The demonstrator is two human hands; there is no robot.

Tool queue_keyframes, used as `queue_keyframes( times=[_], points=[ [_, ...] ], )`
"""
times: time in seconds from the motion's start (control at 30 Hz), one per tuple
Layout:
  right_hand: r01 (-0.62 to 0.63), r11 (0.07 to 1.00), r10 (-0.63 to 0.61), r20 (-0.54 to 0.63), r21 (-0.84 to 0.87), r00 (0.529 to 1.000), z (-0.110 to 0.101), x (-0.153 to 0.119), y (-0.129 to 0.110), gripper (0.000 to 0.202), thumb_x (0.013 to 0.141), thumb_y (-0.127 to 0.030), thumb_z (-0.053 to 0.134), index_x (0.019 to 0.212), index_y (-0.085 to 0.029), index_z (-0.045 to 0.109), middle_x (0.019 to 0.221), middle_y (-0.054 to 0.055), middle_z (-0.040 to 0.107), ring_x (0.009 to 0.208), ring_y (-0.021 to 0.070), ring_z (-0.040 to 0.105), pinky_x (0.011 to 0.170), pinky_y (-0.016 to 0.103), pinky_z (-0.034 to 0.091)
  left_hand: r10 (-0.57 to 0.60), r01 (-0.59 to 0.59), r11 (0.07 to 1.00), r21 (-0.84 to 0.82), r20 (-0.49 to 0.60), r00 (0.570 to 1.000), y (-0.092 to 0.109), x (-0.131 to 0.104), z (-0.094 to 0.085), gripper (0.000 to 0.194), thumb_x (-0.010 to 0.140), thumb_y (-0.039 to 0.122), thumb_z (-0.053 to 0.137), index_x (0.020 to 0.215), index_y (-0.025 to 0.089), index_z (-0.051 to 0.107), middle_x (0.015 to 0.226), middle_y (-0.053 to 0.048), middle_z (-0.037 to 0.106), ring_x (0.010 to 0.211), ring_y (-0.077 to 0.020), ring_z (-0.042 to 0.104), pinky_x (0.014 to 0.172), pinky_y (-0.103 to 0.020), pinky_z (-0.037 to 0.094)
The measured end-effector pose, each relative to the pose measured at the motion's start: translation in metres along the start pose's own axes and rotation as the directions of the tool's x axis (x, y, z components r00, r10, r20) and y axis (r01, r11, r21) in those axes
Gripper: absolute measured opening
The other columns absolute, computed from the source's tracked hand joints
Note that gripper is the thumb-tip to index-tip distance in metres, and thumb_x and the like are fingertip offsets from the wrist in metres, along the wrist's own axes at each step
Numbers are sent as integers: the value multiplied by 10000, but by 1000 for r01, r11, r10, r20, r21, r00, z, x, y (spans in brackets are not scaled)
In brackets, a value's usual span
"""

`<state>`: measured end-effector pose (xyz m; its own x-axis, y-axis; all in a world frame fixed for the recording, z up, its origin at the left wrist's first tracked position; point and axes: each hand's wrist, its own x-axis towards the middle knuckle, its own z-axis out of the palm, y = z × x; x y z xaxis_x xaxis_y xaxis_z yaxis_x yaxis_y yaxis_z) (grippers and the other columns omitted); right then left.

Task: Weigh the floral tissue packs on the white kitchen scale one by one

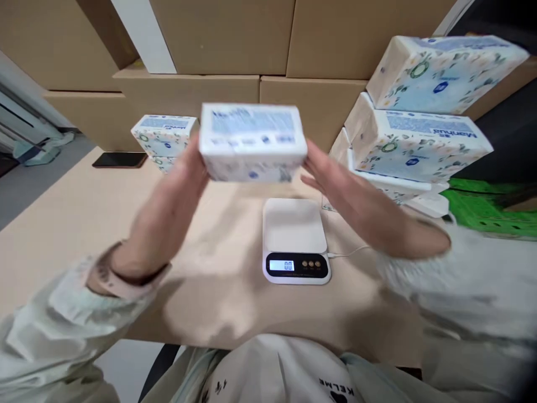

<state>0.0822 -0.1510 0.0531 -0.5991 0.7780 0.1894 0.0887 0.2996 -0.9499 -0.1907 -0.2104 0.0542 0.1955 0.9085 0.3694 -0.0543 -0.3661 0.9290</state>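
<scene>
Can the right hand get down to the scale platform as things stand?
Probably yes. The right hand hovers just above the scale, whose platform is bare, but it is helping the left hand hold the tissue pack.

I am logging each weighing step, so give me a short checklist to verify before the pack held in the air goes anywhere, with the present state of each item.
1. Left hand on the tissue pack: ok, it presses the pack's left end.
2. Right hand on the pack: cannot tell, its fingers are at the right end but blur hides the contact.
3. Scale platform bare: ok, nothing lies on it.
4. Scale display reads zero: ok, it shows 0.0.
5. Pack clear of the scale: ok, it is held above and behind it.
6. Stack of packs at right steady: cannot tell; the top one sits tilted.
</scene>
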Motion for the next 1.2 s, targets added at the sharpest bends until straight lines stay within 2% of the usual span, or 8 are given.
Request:
queue_keyframes(
  times=[0.17, 0.37, 0.47, 0.53, 0.6, 0.73, 1.0, 1.2],
  points=[
    [-205, 976, 213, -130, 70, 968, -4, -101, 71, 606, 1073, -617, 413, 1656, -516, 279, 1743, -143, 349, 1680, 303, 259, 1371, 656, 270, -153, 153, 988, -7, 62, 986, -66, -33, 40, 645, 1058, 589, 566, 1656, 380, 446, 1756, 64, 300, 1679, -344, 182, 1389, -607, 198],
    [-230, 973, 227, -144, -10, 963, -7, -122, 102, 621, 1078, -549, 468, 1668, -478, 286, 1762, -93, 322, 1661, 293, 316, 1369, 615, 309, -195, 196, 980, -19, 45, 980, -105, -51, 57, 610, 1085, 546, 520, 1665, 384, 424, 1762, 21, 296, 1671, -314, 232, 1382, -593, 222],
    [-104, 976, 31, -348, -192, 937, -6, -126, 116, 562, 1078, -491, 500, 1629, -404, 434, 1713, -22, 455, 1618, 296, 410, 1362, 591, 326, -97, 99, 995, 28, -89, 991, -116, -60, 57, 559, 1105, 516, 485, 1645, 374, 460, 1758, -7, 325, 1662, -290, 271, 1364, -564, 291],
    [-1, 951, -168, -517, -310, 839, -5, -128, 126, 498, 1077, -460, 503, 1559, -347, 552, 1600, 28, 600, 1523, 301, 536, 1314, 583, 401, 53, -20, 992, 127, -262, 964, -123, -66, 53, 549, 1088, 527, 527, 1610, 359, 512, 1739, -25, 374, 1645, -293, 314, 1348, -556, 318],
    [49, 931, -290, -652, -362, 701, -4, -129, 134, 445, 1072, -447, 505, 1473, -307, 639, 1451, 56, 708, 1397, 306, 643, 1248, 593, 466, 190, -103, 969, 223, -415, 890, -129, -70, 47, 523, 1050, 535, 598, 1532, 333, 598, 1670, -50, 485, 1586, -299, 422, 1310, -543, 379],
    [69, 929, -345, -781, -364, 521, -1, -127, 138, 407, 1067, -466, 483, 1386, -317, 685, 1325, 72, 748, 1228, 318, 728, 1129, 620, 545, 219, -109, 969, 223, -559, 800, -136, -73, 39, 411, 1015, 508, 628, 1343, 270, 701, 1471, -89, 666, 1402, -280, 610, 1154, -472, 529],
    [36, 906, -343, -684, -421, 644, 0, -132, 144, 437, 1081, -465, 415, 1437, -333, 632, 1350, 95, 726, 1147, 359, 741, 1066, 655, 526, 175, -58, 975, 214, -585, 792, -134, -72, 42, 342, 985, 487, 620, 1209, 240, 696, 1369, -106, 703, 1319, -279, 653, 1057, -459, 554],
    [32, 899, -343, -655, -437, 673, -2, -134, 144, 449, 1088, -464, 385, 1441, -337, 632, 1365, 86, 729, 1142, 359, 738, 1061, 645, 518, 149, -24, 977, 212, -599, 787, -135, -72, 41, 350, 964, 498, 620, 1196, 245, 689, 1355, -103, 708, 1288, -283, 670, 1012, -450, 569]
  ],
)
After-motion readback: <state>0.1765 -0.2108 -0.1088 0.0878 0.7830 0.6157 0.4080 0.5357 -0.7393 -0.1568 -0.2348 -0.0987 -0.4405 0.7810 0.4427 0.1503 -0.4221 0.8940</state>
